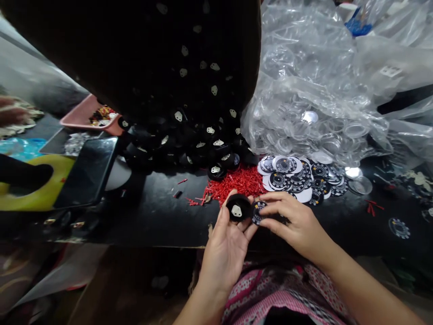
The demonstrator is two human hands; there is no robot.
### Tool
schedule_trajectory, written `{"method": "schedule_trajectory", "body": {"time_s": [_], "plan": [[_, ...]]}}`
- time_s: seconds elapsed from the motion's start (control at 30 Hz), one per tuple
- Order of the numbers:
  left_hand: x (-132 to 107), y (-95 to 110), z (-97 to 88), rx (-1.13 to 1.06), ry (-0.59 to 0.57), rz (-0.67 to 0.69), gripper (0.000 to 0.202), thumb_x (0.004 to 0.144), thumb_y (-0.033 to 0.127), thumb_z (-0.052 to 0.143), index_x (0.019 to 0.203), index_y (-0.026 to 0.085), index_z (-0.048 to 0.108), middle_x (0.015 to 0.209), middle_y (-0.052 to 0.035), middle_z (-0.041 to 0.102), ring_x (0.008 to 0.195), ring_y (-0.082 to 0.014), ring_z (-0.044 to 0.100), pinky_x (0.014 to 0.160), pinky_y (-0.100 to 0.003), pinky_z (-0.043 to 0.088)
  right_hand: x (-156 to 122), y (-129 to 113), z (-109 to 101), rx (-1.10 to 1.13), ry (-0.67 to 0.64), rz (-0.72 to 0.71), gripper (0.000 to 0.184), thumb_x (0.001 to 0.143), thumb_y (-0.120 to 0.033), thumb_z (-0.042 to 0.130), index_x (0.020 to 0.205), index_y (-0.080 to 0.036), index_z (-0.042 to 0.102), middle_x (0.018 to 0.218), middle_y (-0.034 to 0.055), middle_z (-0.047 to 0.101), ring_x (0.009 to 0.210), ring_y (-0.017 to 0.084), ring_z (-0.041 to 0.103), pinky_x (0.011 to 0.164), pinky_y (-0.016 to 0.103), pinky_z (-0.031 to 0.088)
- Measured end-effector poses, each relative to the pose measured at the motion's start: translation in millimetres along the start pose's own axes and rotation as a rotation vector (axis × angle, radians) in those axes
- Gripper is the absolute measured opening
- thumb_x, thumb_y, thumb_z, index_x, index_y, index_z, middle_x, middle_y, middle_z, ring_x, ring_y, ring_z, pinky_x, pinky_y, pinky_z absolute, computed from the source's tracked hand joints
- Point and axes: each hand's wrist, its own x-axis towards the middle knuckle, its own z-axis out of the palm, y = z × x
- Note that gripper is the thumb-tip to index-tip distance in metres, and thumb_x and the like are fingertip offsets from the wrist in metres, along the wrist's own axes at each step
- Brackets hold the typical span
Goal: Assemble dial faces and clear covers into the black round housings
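My left hand (pixel 227 241), palm up, has its fingers closed round a black round case (pixel 242 204) with a small cream plate (pixel 236 210) inside. Pinched by my right hand (pixel 293 217) is a black dial disc with white markings (pixel 258 213), tilted close to the case's right side. Whether the disc touches the case I cannot tell. Just beyond both hands lies a heap of small red plastic pieces (pixel 233 180). Beside it, to the right, is a pile of similar printed dial discs (pixel 297 178), some showing their white backs.
A large dark container (pixel 152 58) spills black cases with cream plates. Clear plastic bags (pixel 311 67) of transparent round covers stand at right. On the left are a phone (pixel 86 171), a yellow tape roll (pixel 37 198) and a pink tray (pixel 76 118). Another person's blurred hand (pixel 13 112) shows far left.
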Motion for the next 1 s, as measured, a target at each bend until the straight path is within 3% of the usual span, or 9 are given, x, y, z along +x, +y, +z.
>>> {"method": "schedule_trajectory", "body": {"time_s": [0.13,0.23,0.37,0.5,0.7,0.9,1.0], "plan": [[-1.1,-1.1,0.1,0.014,0.018,0.024,0.040,0.094,0.041,0.059,0.132,0.029,0.059,0.114,-0.0080,0.075,0.105,-0.0191,0.071,0.088,-0.032,0.057,0.1,4.7,5.0,0.195,0.073,0.282,0.018,0.089,-0.022,0.064,0.106,-0.025,0.065,0.107,0.0038,0.068,0.097,0.019,0.065,0.088,0.037,0.053],[-1.2,-0.1,-1.8,0.049,0.047,0.040,0.033,0.092,0.035,0.063,0.124,0.025,0.065,0.119,-0.0080,0.074,0.107,-0.0184,0.070,0.088,-0.028,0.058,0.8,3.4,2.7,0.354,0.103,0.391,0.023,0.086,-0.026,0.067,0.109,-0.025,0.064,0.096,0.0022,0.068,0.088,0.018,0.066,0.076,0.032,0.055],[-1.4,-1.8,-6.3,0.111,0.021,-0.021,0.029,0.090,0.023,0.066,0.119,0.025,0.069,0.117,-0.0053,0.075,0.102,-0.0152,0.071,0.089,-0.027,0.058,8.1,-10.7,-1.6,0.245,0.096,0.287,0.019,0.091,-0.025,0.063,0.108,-0.026,0.070,0.093,0.0011,0.068,0.086,0.016,0.064,0.077,0.030,0.053],[-1.1,-6.2,-10.4,0.214,0.002,-0.009,0.028,0.086,0.029,0.071,0.114,0.027,0.072,0.112,-0.0020,0.076,0.090,-0.0132,0.073,0.082,-0.025,0.060,19.2,-22.8,-3.5,0.154,0.022,0.126,0.024,0.092,-0.016,0.058,0.108,-0.026,0.074,0.092,0.0010,0.066,0.088,0.014,0.063,0.083,0.029,0.050],[-0.8,-6.1,-8.7,0.206,0.001,0.016,0.023,0.085,0.035,0.071,0.105,0.026,0.075,0.105,-0.0027,0.077,0.090,-0.0158,0.073,0.085,-0.030,0.059,20.9,-21.5,-12.1,0.183,0.089,0.252,0.012,0.091,-0.022,0.064,0.101,-0.027,0.069,0.091,-0.0022,0.068,0.083,0.014,0.064,0.076,0.027,0.051],[-0.8,-10.0,-7.4,0.309,-0.045,0.030,0.024,0.088,0.034,0.069,0.110,0.026,0.074,0.112,-0.0025,0.075,0.096,-0.0138,0.069,0.089,-0.026,0.056,18.0,-28.5,-4.0,-0.024,0.014,0.072,0.019,0.092,-0.010,0.056,0.100,-0.022,0.068,0.094,0.0007,0.063,0.090,0.014,0.061,0.082,0.027,0.048],[0.4,-10.5,-9.4,0.366,-0.050,0.040,0.026,0.087,0.034,0.069,0.111,0.025,0.074,0.119,-0.0053,0.073,0.101,-0.0170,0.068,0.087,-0.028,0.057,19.5,-29.9,-1.5,-0.077,-0.010,0.079,0.018,0.094,-0.011,0.054,0.101,-0.021,0.066,0.095,0.0015,0.061,0.089,0.014,0.060,0.080,0.028,0.048]]}}
